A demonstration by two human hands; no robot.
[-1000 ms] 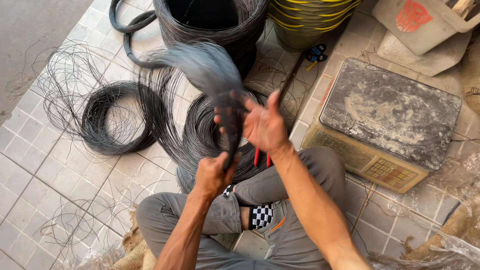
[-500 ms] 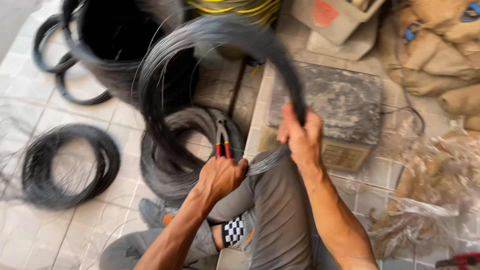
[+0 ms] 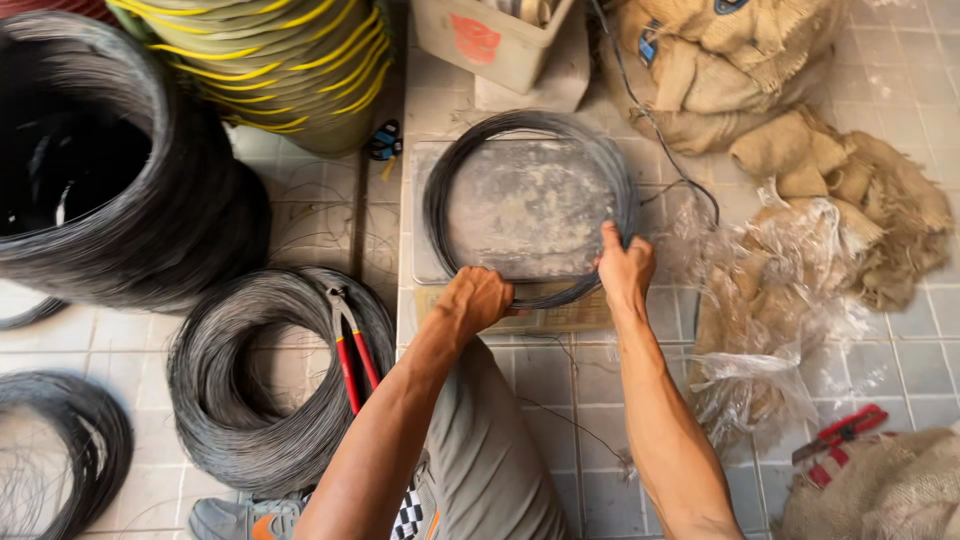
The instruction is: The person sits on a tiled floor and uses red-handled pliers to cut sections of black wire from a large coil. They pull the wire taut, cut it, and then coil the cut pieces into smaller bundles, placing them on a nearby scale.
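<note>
Tiled floor (image 3: 300,215) is crowding us as our left hand (image 3: 478,298) and right hand (image 3: 626,268) are clamping the springy wire coil (image 3: 530,205) on the scale (image 3: 520,210); loosening either grip risks loops springing apart and tangling.

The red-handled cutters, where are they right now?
In the head view, the red-handled cutters lie on the grey wire coil on the tiled floor, left of the person's left hand.

Both bare arms stretch forward. Left hand (image 3: 480,298) curled in fist, knuckles up. Right hand (image 3: 626,268) closed too, one finger pointing up. Hands near together.
</note>
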